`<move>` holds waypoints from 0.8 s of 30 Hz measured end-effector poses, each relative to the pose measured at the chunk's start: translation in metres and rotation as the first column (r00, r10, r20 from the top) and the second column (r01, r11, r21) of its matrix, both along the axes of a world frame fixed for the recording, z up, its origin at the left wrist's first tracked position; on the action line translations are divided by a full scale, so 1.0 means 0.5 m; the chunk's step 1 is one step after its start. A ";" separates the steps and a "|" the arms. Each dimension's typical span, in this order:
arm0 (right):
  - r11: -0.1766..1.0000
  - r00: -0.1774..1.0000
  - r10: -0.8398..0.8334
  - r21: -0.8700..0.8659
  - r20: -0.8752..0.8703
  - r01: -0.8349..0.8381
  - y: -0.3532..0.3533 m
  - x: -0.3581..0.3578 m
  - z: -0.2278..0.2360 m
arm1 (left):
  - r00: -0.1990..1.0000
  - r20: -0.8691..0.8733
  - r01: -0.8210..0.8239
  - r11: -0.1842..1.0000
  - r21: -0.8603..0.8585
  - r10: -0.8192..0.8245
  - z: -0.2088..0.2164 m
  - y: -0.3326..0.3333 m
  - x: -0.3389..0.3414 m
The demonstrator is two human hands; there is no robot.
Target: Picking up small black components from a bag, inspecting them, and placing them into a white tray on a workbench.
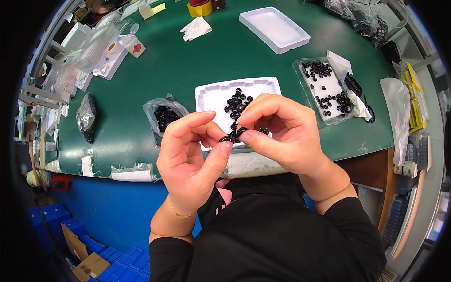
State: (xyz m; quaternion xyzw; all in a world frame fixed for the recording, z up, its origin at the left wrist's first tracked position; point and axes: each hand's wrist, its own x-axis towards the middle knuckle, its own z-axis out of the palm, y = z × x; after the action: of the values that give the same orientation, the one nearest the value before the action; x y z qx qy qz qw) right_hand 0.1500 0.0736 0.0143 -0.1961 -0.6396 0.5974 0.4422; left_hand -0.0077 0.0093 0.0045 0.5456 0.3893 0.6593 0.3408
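Note:
Above the front of a white plastic tray (pixel 205 94), my two hands are close together. My left hand (pixel 190 157) pinches a small glossy black round part (pixel 226 139) between thumb and fingertip. In my right hand (pixel 291 134), another black round piece (pixel 241 131) is gripped between thumb and forefinger. The two pieces are close to each other; whether they touch, I cannot tell. A pile of similar black parts (pixel 237 102) lies in the tray behind my fingers, partly covered by my hands. Left of the tray, an open plastic bag (pixel 149 112) holds more black parts.
On the right stands a clear tray (pixel 325 79) with black parts in groups. An upturned-edge white tray (pixel 277 29), a white glove (pixel 196 29) and yellow tape (pixel 200 8) lie farther back. A closed bag (pixel 86 117) and a white bottle (pixel 135 46) are at left.

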 end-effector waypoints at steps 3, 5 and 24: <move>0.999 1.000 0.018 0.028 -0.001 -0.018 0.001 0.001 -0.005 | 1.000 -0.015 0.001 1.000 -0.013 -0.001 -0.004 -0.002 -0.004; 0.999 0.999 0.035 0.002 -0.029 -0.035 0.003 0.001 -0.008 | 0.999 -0.033 0.014 0.999 -0.034 -0.015 -0.009 -0.003 -0.008; 0.809 0.863 0.194 -0.423 -0.466 -0.410 0.006 -0.010 -0.019 | 0.690 0.659 0.483 0.869 -0.110 -0.300 -0.008 -0.004 -0.004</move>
State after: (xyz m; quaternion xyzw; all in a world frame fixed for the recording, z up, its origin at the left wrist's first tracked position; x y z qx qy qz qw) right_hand 0.1448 0.0766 0.0048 -0.0724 -0.3780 0.8352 0.3928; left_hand -0.0096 0.0074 0.0004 0.3151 0.2153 0.6516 0.6556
